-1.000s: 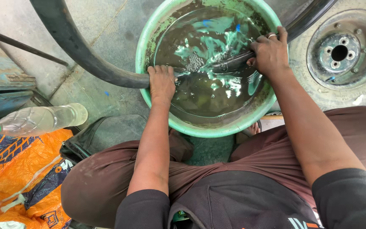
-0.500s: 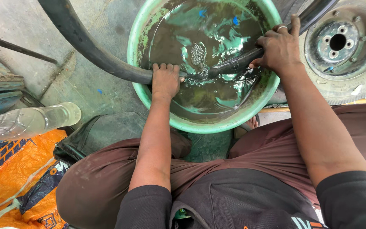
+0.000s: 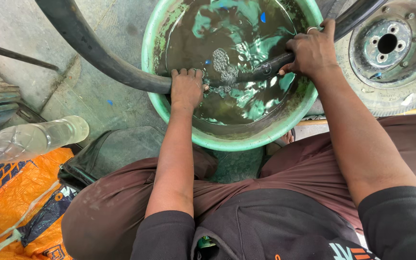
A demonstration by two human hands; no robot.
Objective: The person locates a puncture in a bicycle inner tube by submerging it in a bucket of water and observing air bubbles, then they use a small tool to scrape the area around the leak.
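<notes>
The person is sitting over a green basin point(image 3: 156, 50) full of murky water, and both hands are gripping a black rubber tube point(image 3: 97, 53) that is arching in from the upper left, dipping into the water and rising out again at the upper right.

The left hand point(image 3: 187, 89) is closing over the tube right at the near-left rim of the basin, fingers curled over the top and pressing the rubber down toward the water. The right hand point(image 3: 312, 51) is wrapping around the tube at the far-right side of the basin, fingers clenched on it, with a ring point(image 3: 312, 30) showing on one finger. Between the two hands the tube is lying under the surface, and a cluster of small bubbles point(image 3: 222, 63) is rising just beyond the left hand's fingertips; the water is rippling, so I cannot tell exactly where on the tube they are coming from.

Just to the right of the right hand, a wheel with a metal rim point(image 3: 393, 48) is lying flat on the ground. Well to the left of the left arm, a clear plastic bottle point(image 3: 32, 138) is lying on its side, touching an orange sack point(image 3: 10, 192). A dark bag point(image 3: 116, 149) is sitting beside the person's left knee.
</notes>
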